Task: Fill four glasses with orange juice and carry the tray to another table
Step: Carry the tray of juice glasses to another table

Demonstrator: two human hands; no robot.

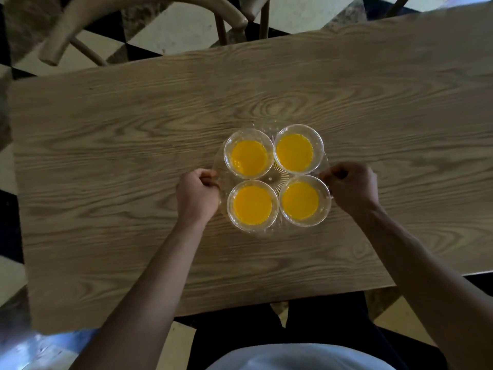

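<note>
— Glasses (274, 178)?
— Four, clear, round, holding orange juice, on a clear ribbed tray (270, 179).
— Hands?
— Left hand (197, 194) and right hand (351, 185) pinch its rim, over a grainy wooden table (133, 161); checkered floor (170, 25).

4 glasses (274, 178) stand 2 by 2 on the tray (270, 179), seemingly resting mid-table (133, 156).
</note>
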